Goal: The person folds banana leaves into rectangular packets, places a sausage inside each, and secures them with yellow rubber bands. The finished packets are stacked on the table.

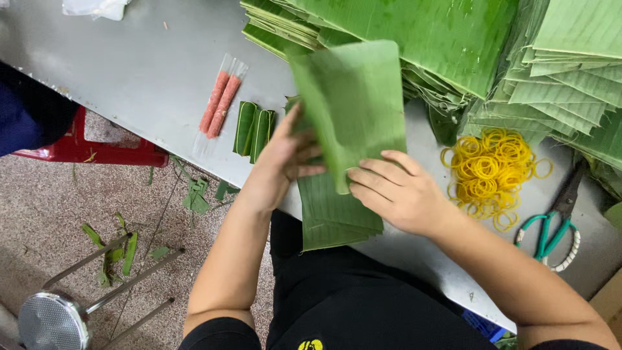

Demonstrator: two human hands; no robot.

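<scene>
Big grey metal table (149,71) fills the view, running on a slant, and along its far side sit heaps of cut banana leaves (453,45), stacked thick and spilling toward the right edge. Down in front of the person, a flat pile of leaf sheets (337,217) lies at the table's near edge. Right above it, a single leaf piece (353,104) is up off the pile, lifted and curling. The left hand (285,159) has it by the left edge, fingers spread and pinched onto the leaf. The right hand (395,191) comes in from the other side, fingers together and curled, fingertips pressing the leaf's lower corner. Just right of that hand, a loose heap of yellow rubber bands (489,172) sprawls on the metal. Further right, green-handled scissors (551,223) lie flat. Left of the hands, two clear-wrapped pink sausage sticks (219,100) lie side by side, and just beside them two small folded leaf bundles (254,128). Off the table, leaf scraps (123,249) dot the speckled floor, with a metal stool (58,314) at bottom left.
</scene>
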